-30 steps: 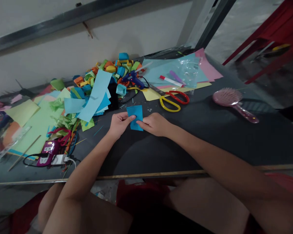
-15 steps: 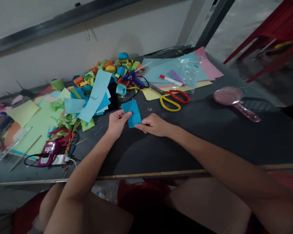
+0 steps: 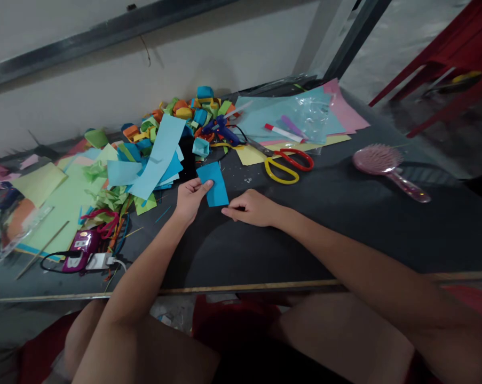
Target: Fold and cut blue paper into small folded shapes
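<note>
A small blue paper rectangle (image 3: pixel 213 184) stands tilted over the dark table (image 3: pixel 324 224). My left hand (image 3: pixel 188 198) grips its left edge, thumb on top. My right hand (image 3: pixel 252 209) rests on the table just below and to the right of the paper. Its fingers are curled and its fingertips stop short of the paper's lower corner, with nothing visible in them.
A heap of folded coloured paper pieces (image 3: pixel 172 125) and a blue glue gun (image 3: pixel 220 128) lie behind the hands. Red-and-yellow scissors (image 3: pixel 283 162), a marker (image 3: pixel 281 132) and paper sheets lie at back right, a pink hairbrush (image 3: pixel 380 162) farther right. A purple device (image 3: pixel 78 249) with cables lies left.
Both hands held the blue paper flat a second ago. My left hand has since lifted and turned it to the left, and my right hand has let go of it.
</note>
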`<state>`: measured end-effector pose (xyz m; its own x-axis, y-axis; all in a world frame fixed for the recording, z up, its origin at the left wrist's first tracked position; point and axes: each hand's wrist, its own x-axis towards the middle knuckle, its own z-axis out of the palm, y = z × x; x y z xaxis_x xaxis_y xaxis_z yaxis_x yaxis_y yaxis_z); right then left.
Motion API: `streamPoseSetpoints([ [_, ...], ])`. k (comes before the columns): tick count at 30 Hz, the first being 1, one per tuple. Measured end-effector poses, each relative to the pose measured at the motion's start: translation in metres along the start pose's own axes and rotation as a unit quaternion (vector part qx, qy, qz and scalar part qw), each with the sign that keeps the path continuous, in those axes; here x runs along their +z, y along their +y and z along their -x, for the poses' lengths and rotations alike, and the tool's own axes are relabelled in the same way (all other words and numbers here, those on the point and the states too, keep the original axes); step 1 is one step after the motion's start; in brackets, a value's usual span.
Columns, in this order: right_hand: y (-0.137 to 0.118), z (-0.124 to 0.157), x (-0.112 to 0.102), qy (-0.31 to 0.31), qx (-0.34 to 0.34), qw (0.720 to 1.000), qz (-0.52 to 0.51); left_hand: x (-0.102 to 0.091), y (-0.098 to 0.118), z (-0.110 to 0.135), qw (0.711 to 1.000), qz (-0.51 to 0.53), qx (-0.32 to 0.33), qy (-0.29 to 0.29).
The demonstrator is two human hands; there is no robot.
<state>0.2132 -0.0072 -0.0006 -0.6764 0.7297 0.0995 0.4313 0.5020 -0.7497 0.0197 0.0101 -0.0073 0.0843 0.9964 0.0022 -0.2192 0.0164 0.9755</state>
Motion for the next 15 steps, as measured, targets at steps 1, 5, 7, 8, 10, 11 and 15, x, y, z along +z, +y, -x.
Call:
streamPoseSetpoints([
  [1,0.0006,-0.0005,0.0010,0.000,0.000,1.000,0.008,0.0003,0.0001,0.0004,1.000,-0.001,-0.003,-0.006],
  [5,0.0025,-0.0011,0.0030,-0.005,-0.011,0.999,0.052,0.0006,-0.0018,0.0020,1.000,-0.014,-0.008,-0.019],
  [7,0.0019,-0.0007,0.0021,-0.015,-0.015,0.998,0.062,-0.0006,-0.0032,0.0015,1.000,-0.022,-0.010,-0.015],
  [8,0.0013,-0.0005,0.0015,-0.021,-0.015,0.998,0.062,-0.0014,-0.0037,0.0010,1.000,-0.025,-0.011,-0.012],
  [10,-0.0005,-0.0001,0.0001,-0.023,-0.010,0.998,0.058,-0.0029,-0.0043,-0.0002,0.999,-0.029,-0.015,-0.007],
  [11,-0.0014,-0.0001,-0.0004,-0.020,-0.004,0.998,0.057,-0.0034,-0.0044,-0.0006,0.999,-0.031,-0.016,-0.005],
  [15,-0.0034,-0.0002,-0.0013,0.029,0.039,0.997,0.065,-0.0030,-0.0044,-0.0005,0.999,-0.031,-0.012,-0.005],
])
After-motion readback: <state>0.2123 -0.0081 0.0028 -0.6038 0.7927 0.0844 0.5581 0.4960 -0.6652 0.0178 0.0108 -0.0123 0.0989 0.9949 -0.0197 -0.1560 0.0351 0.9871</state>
